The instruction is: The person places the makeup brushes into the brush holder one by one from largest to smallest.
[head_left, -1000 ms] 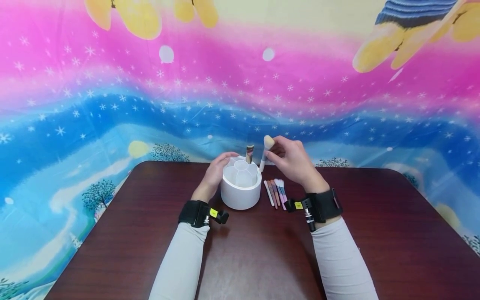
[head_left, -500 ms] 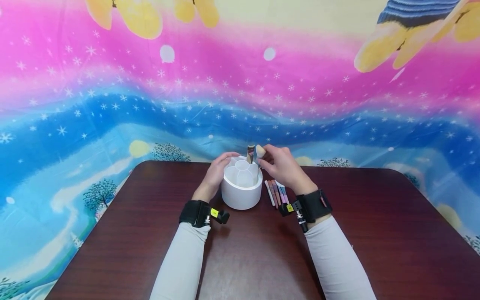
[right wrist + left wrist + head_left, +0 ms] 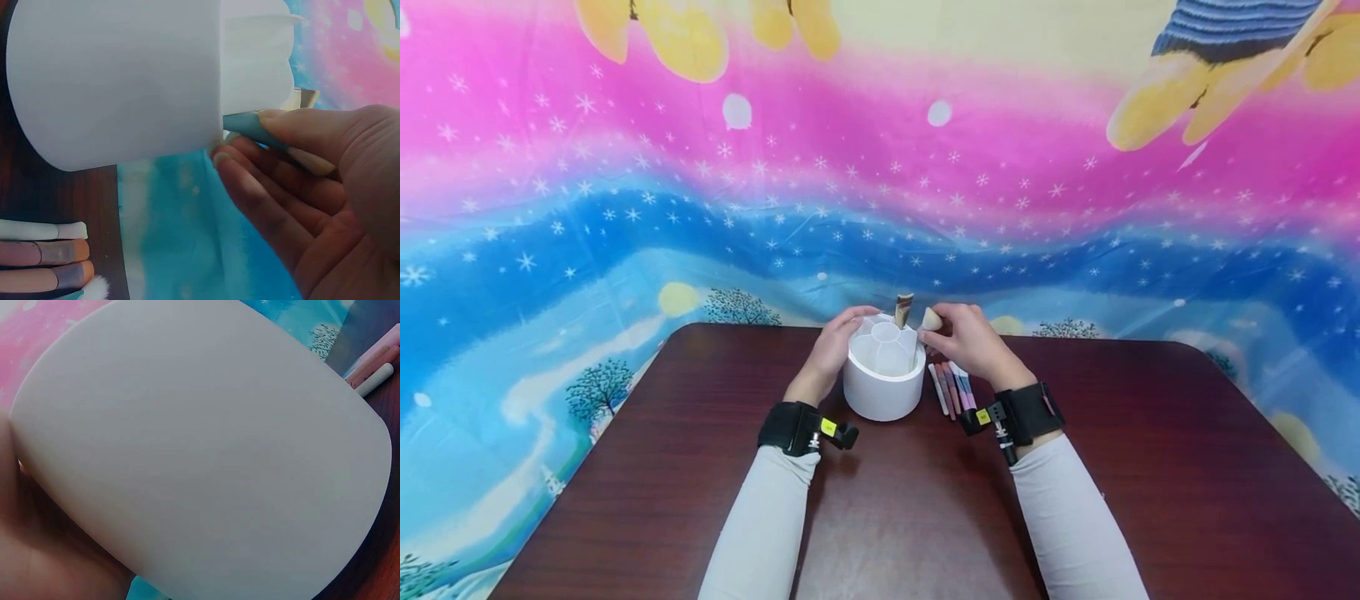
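A round white brush holder [image 3: 883,397] with clear inner dividers stands on the table. My left hand [image 3: 831,352] steadies it, its fingers curved round the left and far side; its thumb is not clearly visible. My right hand [image 3: 973,343] pinches a makeup brush [image 3: 932,320] between thumb and fingers at the holder's right rim, pale bristles up. In the right wrist view its blue-grey handle [image 3: 250,127] reaches behind the rim, so its lower end is hidden. Another brush [image 3: 903,309], flat-headed, stands at the back of the holder.
Several makeup brushes [image 3: 951,388] lie side by side on the dark wooden table [image 3: 910,517], right of the holder. A colourful printed cloth [image 3: 880,167] hangs behind the table's far edge. A black wrist-camera mount [image 3: 976,419] sits close to the loose brushes.
My right hand has moved left and down with the brush, from above the table to the holder's right rim. The left hand and the holder have stayed in place.
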